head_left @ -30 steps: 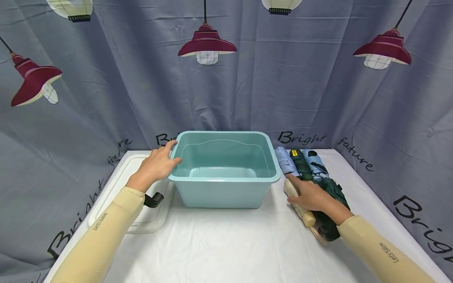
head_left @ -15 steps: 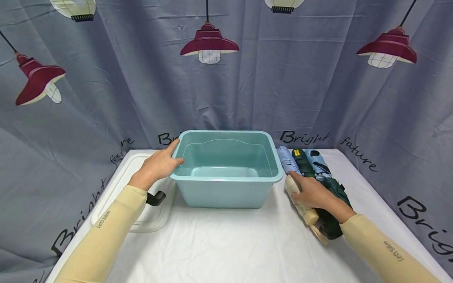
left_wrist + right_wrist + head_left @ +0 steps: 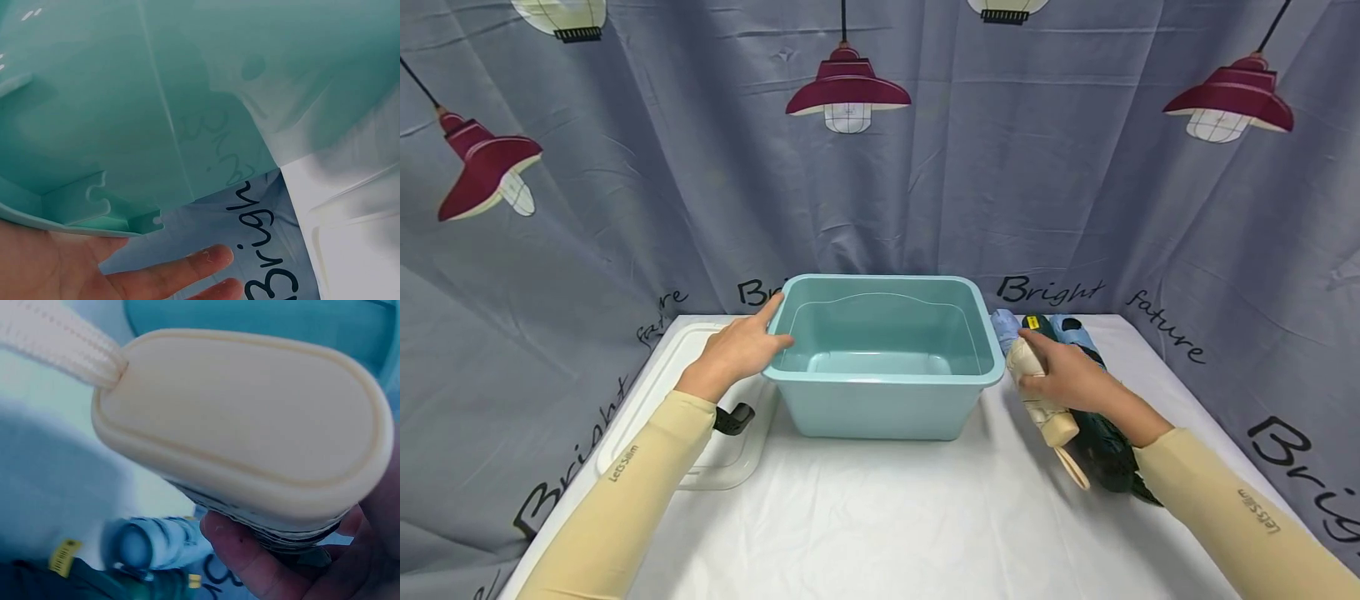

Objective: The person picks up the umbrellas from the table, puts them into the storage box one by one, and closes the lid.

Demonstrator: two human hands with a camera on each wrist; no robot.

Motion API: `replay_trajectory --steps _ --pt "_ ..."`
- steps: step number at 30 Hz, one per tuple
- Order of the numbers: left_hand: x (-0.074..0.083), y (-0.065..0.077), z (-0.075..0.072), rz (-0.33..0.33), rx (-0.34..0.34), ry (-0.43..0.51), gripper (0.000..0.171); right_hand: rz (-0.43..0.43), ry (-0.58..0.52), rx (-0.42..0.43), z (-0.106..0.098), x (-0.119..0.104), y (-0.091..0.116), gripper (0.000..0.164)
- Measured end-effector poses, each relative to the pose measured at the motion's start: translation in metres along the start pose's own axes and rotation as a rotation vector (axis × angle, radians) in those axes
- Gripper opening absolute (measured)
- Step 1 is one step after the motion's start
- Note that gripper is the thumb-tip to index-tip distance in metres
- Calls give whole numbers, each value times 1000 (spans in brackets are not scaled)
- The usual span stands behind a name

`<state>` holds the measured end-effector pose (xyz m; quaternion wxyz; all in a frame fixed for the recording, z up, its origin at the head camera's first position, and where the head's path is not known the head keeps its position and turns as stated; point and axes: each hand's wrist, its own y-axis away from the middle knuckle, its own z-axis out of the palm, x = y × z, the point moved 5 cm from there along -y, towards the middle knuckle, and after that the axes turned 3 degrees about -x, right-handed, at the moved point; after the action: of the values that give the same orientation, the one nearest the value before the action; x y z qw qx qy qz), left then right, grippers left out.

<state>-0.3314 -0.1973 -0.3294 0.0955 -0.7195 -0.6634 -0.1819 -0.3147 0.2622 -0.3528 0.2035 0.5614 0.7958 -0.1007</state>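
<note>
My right hand grips a beige folded umbrella, thumb on its near left side. Its flat end cap and wrist strap fill much of the right wrist view. Beneath and beside it lie several other folded umbrellas, among them a dark green umbrella and a light blue umbrella. My left hand rests on the left rim of a teal plastic tub. Its thumb lies over the rim; in the left wrist view the fingers extend straight outside, apart from the wall.
A clear white lid lies on the table left of the tub, partly under my left forearm. The table has a white cloth. A grey printed curtain hangs behind and along both sides.
My right hand has taken hold of the beige umbrella and raised it off the pile, slightly away from me. Its strap now hangs free. My left hand keeps its place on the tub's rim.
</note>
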Motion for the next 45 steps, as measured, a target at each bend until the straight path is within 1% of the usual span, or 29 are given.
replay_trajectory --steps 7,12,16,21,23,28,31,35,37,41,45 --pt "2 0 0 -4 4 -10 85 7 21 15 -28 -10 -4 84" --pt "2 0 -1 -5 9 -10 84 5 51 45 -52 -23 -9 85" --pt "2 0 -1 -9 0 -11 84 15 84 49 -71 -34 -13 87" --pt "2 0 0 -10 -8 -8 83 9 92 67 -88 -48 -20 83" --pt "2 0 0 -14 -9 -15 83 0 72 82 -91 -55 -24 76" --pt "2 -1 1 -11 -11 -40 84 -8 24 94 -93 -73 -38 57" --pt "1 -1 1 -10 -15 -52 84 0 20 78 -93 -88 -48 59" --pt "-1 1 0 -18 -19 -56 85 -13 9 53 -91 -110 -67 61" --pt "-2 2 -1 -19 -17 -57 85 -23 5 41 -89 -120 -77 57" --pt "-2 2 -1 -20 -15 -54 85 -43 4 14 -81 -138 -96 55" --pt "0 1 -2 -18 -12 -51 84 -50 -27 -40 -66 -156 -113 64"
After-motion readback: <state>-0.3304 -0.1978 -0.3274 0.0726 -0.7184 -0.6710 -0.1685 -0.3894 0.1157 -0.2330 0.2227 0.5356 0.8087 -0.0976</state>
